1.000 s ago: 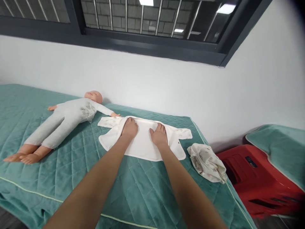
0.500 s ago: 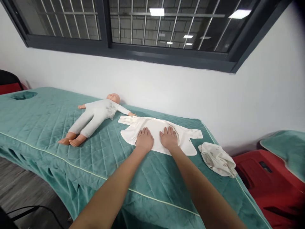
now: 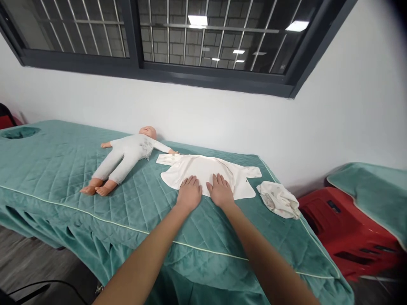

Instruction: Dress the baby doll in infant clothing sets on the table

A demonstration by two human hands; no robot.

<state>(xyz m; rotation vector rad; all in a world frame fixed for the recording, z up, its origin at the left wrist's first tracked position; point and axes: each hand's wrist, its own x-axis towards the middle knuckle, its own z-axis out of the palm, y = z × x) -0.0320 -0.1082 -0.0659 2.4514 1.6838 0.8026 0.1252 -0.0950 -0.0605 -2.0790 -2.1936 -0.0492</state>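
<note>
A small white garment [image 3: 203, 165] lies spread on the green quilted bed cover [image 3: 133, 212], its sleeves stretched out to both sides. My left hand [image 3: 190, 191] rests palm down on its near edge, fingers extended. Beside it, my right hand [image 3: 220, 190] lies flat on the same edge, also with its fingers stretched out. Neither hand grips the cloth. To the left, a baby doll [image 3: 130, 150] in a pale suit lies on its back, one hand close to the garment's left sleeve. A crumpled white cloth [image 3: 278, 199] sits to the right of the garment.
Behind the bed rises a white wall [image 3: 197, 114] with a dark-framed window [image 3: 210, 80] above. At the right stands a red plastic stool [image 3: 346, 224], partly under a green cover [image 3: 372, 190]. The bed has a round hole [image 3: 20, 132] at far left.
Both hands have slid toward me over the garment, from its middle to its near edge. The camera view has shifted slightly to the right.
</note>
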